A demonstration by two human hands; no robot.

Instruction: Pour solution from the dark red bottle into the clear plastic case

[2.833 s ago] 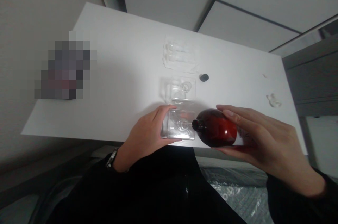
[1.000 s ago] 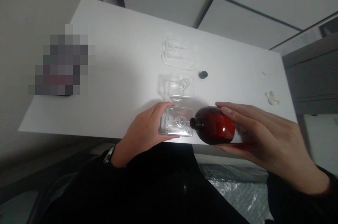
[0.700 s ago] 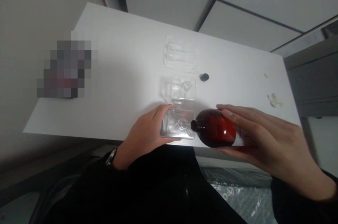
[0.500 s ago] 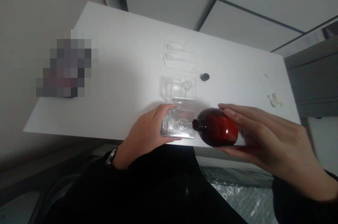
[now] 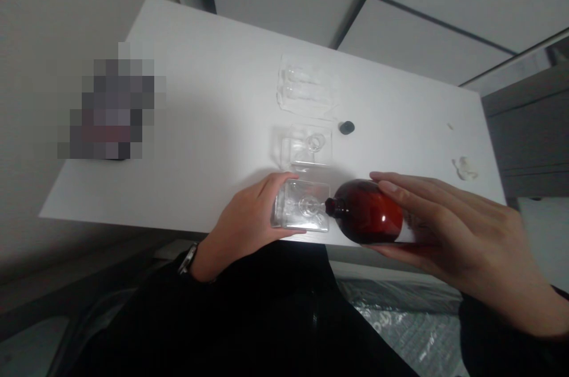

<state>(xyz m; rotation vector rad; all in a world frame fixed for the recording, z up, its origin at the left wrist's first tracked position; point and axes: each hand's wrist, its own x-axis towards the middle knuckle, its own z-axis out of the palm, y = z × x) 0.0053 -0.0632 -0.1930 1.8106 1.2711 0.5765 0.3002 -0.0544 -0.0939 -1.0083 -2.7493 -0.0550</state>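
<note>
My left hand [image 5: 242,229] holds a clear square glass bottle [image 5: 302,206] lying flat, with a round neck showing at its middle. My right hand [image 5: 453,229] cradles a rounded amber bottle [image 5: 367,212] on its side, fingers above and thumb below. The amber bottle's dark, narrow neck points left at the clear bottle's right edge. I cannot tell whether the two touch. Both bottles are held just above the near table edge.
On the white table [image 5: 200,128] lie a second clear square bottle [image 5: 306,149], clear tube-shaped packaging [image 5: 306,85], a black cap [image 5: 347,127] and a crumpled white scrap [image 5: 464,168]. A pixelated object [image 5: 109,107] stands at the left. A grey cabinet [image 5: 528,134] stands to the right.
The amber bottle and my right hand have shifted slightly right. The view has drifted a little. My left hand and the clear bottle stay in nearly the same place.
</note>
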